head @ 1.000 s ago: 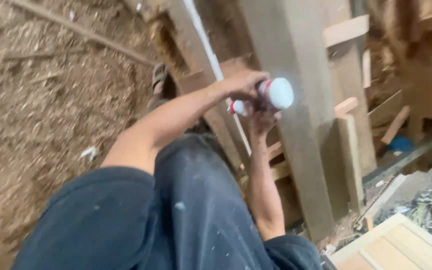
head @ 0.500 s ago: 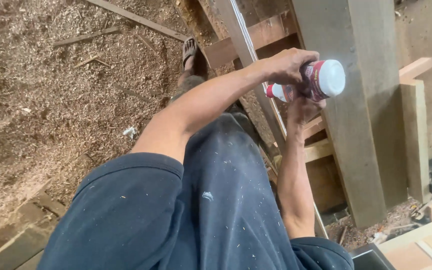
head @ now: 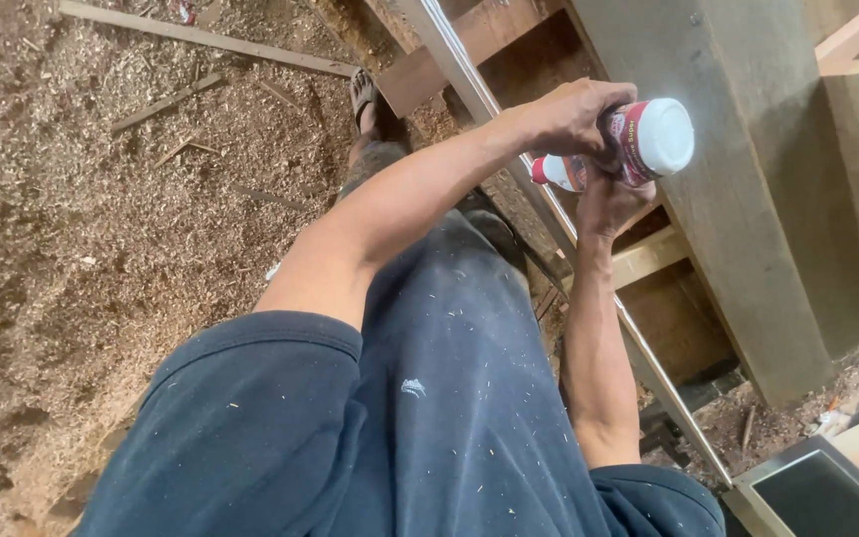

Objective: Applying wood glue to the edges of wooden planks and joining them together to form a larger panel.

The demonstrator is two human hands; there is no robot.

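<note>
Nearest the camera, the dark blue shorts [head: 449, 418] flecked with sawdust fill the lower middle of the frame, with both forearms reaching up and away toward the upper right. There the left hand [head: 569, 114] wraps over the top of a small bottle [head: 638, 144] with a red-and-white label, fingers closed round its body, while the right hand [head: 603, 199] cups it from beneath, closed at the narrow end where a white nozzle tip [head: 546, 171] points left. The bottle lies roughly sideways between the two hands, its broad white base [head: 663, 137] turned toward the right of the frame, held in the air above the knee and clear of any surface.

The risks, as I judge them: the bottle sits over a gap beside the long metal rail [head: 549, 214] and the grey timber post [head: 748, 199], so a loosened grip could drop it into the sawdust floor [head: 101, 249] or among the boards. A hard squeeze might squirt its contents onto the shorts. Farther off, the sandalled foot [head: 365, 99] rests on loose shavings, which may slide.
</note>
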